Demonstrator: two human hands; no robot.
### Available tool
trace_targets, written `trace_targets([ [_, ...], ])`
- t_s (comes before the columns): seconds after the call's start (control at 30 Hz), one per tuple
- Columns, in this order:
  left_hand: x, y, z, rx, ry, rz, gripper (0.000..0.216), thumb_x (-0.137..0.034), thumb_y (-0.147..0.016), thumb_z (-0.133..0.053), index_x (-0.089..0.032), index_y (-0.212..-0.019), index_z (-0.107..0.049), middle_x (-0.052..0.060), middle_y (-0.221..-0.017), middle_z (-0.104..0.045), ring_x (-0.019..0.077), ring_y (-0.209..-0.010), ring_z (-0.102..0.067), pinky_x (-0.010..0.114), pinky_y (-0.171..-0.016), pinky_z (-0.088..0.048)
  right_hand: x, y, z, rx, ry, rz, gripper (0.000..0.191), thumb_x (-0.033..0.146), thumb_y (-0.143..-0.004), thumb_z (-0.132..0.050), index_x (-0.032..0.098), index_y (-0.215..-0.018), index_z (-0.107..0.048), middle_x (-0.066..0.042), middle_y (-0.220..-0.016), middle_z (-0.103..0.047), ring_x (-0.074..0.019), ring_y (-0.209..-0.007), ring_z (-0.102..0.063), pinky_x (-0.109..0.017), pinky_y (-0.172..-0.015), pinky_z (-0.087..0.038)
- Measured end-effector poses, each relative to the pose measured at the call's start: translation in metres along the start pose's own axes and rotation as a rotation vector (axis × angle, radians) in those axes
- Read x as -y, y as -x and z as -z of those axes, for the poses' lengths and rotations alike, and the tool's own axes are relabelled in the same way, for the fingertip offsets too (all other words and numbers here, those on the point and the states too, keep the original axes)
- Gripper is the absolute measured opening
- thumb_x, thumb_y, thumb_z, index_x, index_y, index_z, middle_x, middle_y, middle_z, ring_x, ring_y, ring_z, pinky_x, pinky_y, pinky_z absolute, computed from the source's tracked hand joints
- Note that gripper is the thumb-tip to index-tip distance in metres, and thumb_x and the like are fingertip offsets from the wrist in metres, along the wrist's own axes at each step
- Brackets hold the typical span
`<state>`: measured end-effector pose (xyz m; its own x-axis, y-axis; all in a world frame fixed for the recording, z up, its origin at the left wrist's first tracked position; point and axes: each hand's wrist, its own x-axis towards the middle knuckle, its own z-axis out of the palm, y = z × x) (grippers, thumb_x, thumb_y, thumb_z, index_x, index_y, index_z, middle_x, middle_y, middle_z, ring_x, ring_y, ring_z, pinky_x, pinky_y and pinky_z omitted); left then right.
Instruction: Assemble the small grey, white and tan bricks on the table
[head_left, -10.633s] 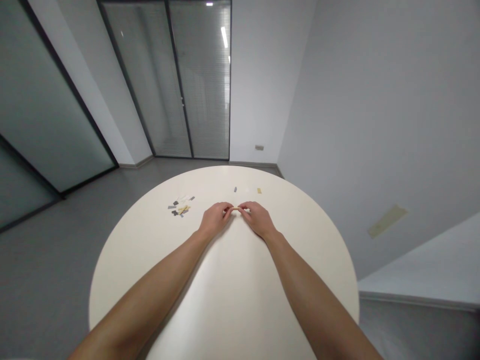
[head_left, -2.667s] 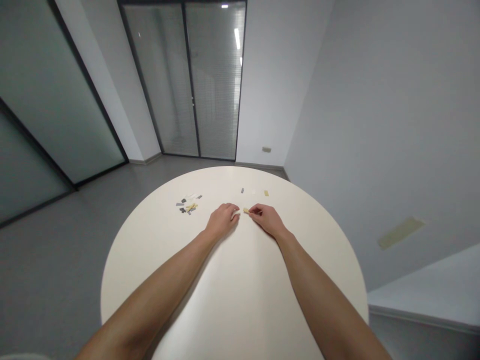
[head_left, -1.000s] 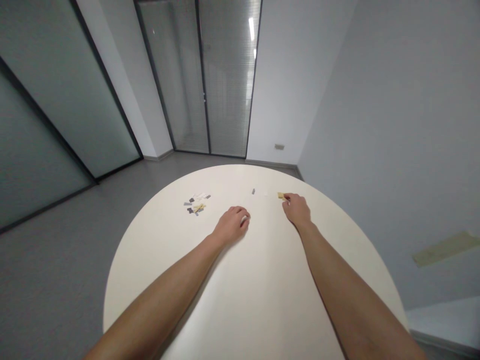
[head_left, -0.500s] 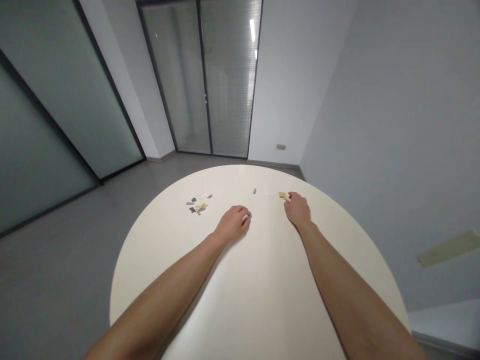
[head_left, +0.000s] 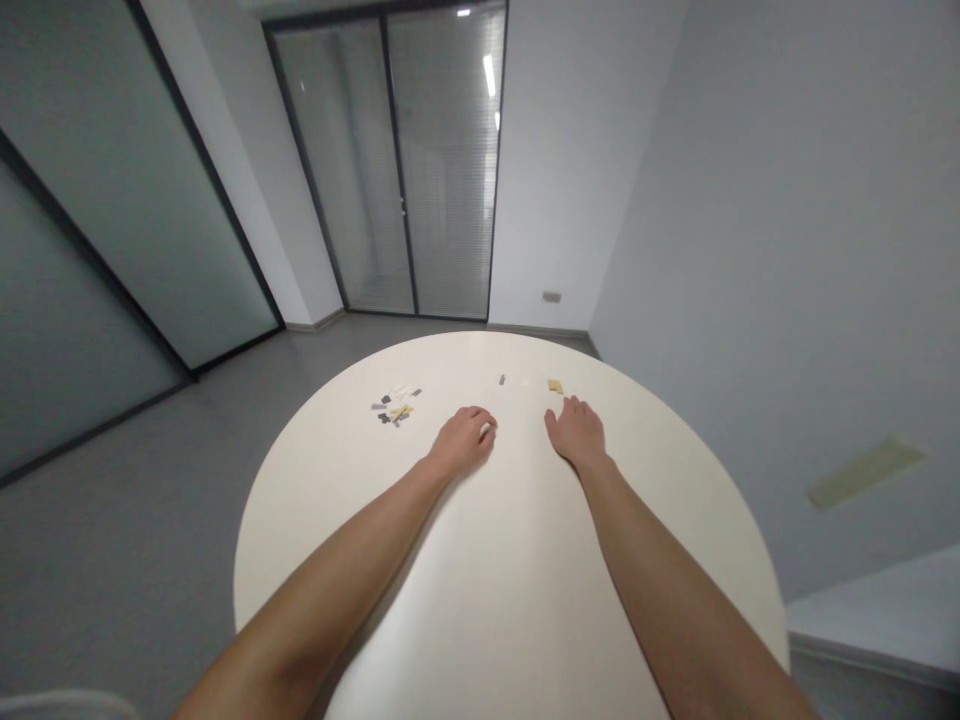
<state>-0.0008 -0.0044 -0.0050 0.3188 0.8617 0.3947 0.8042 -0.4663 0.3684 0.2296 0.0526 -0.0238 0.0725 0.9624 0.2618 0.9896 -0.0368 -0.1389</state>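
Left of the frame's middle, a loose scatter of small flat pieces [head_left: 402, 411], dark, grey, white and yellow. Near the centre, left hand [head_left: 461, 440] with fingers half curled; cannot tell whether empty or holding. Above and slightly right, a grey piece [head_left: 502, 380], then a faint white piece [head_left: 525, 382]. Right of centre, yellow pieces [head_left: 555, 386], seemingly touching each other: probably light, fairly stiff, easily nudged askew; best pinched by opposite edges. Just below, right hand [head_left: 576, 430] with fingers spread and released. Far rim of the surface [head_left: 510, 560] fairly near above; more room toward the lower middle of the frame.
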Motion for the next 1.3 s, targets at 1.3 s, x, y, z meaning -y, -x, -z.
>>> trace_targets([
  [1.3,0.039,-0.001,0.009,-0.054,-0.375,0.585,0.069,-0.058,-0.094,-0.035,-0.008,-0.136,-0.055,0.024,-0.155,-0.038,0.0412,-0.151,-0.018,0.058,-0.120,-0.015,-0.001,0.022,0.011,0.117,-0.031,0.028,0.064,0.047,-0.101,-0.032,0.007,-0.150,-0.039,-0.018,-0.159,-0.033,-0.0348,-0.147,-0.029,-0.049,-0.118,-0.024],
])
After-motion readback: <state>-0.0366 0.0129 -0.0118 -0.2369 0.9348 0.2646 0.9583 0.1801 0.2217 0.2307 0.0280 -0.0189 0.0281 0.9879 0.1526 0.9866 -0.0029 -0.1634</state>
